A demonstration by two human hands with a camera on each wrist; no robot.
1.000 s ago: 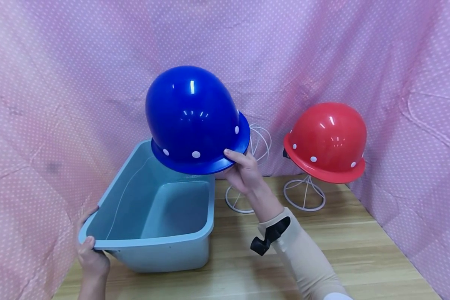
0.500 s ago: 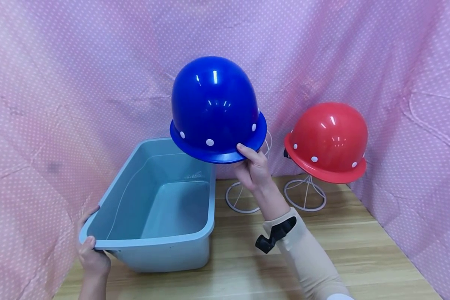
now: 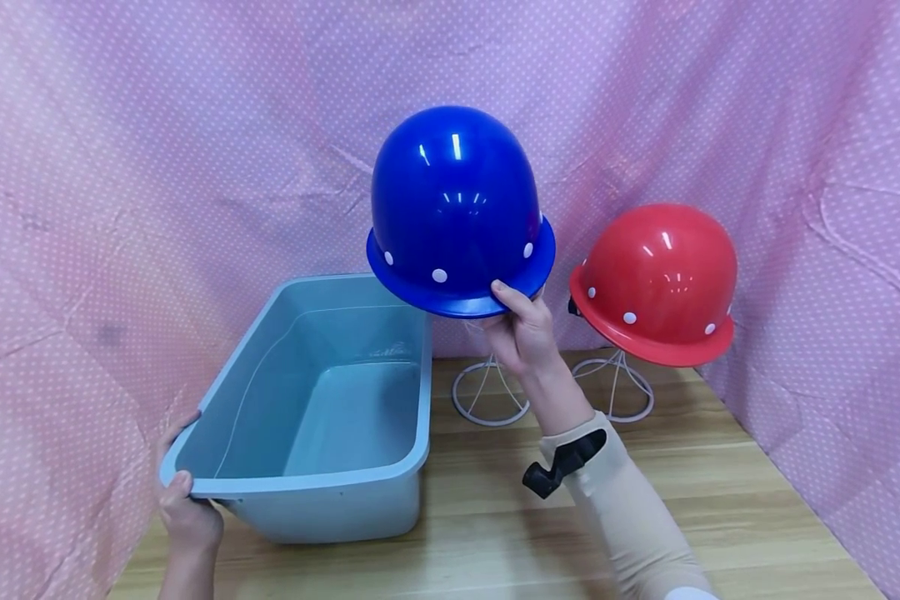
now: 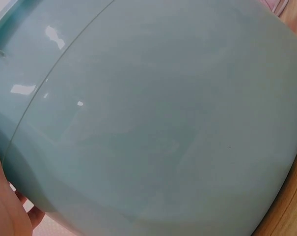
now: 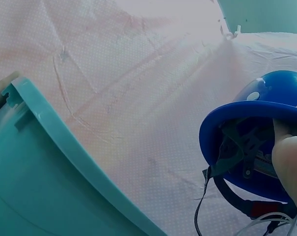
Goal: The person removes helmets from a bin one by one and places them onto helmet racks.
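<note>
My right hand [image 3: 523,329] holds a blue hard hat [image 3: 457,208] up by its brim, thumb on top and the other fingers underneath. It hangs in front of a white wire stand [image 3: 492,422], hiding the stand's upper part in the head view. The right wrist view catches the hat's dark inner straps [image 5: 231,152] and the wire top [image 5: 271,215] of the stand just below them. At the left, my left hand [image 3: 189,512] grips the near left corner of a blue-green plastic tub [image 3: 330,481], thumb over the rim.
A red hard hat [image 3: 660,275] sits tilted on a second white wire stand [image 3: 630,418] at the right. Everything stands on a wooden table [image 3: 495,517]. Pink dotted cloth [image 3: 195,167] hangs around the back and sides.
My right hand has carried the blue hard hat from over the tub to the right and slightly up, in front of the wire stand. The left hand stays on the tub.
</note>
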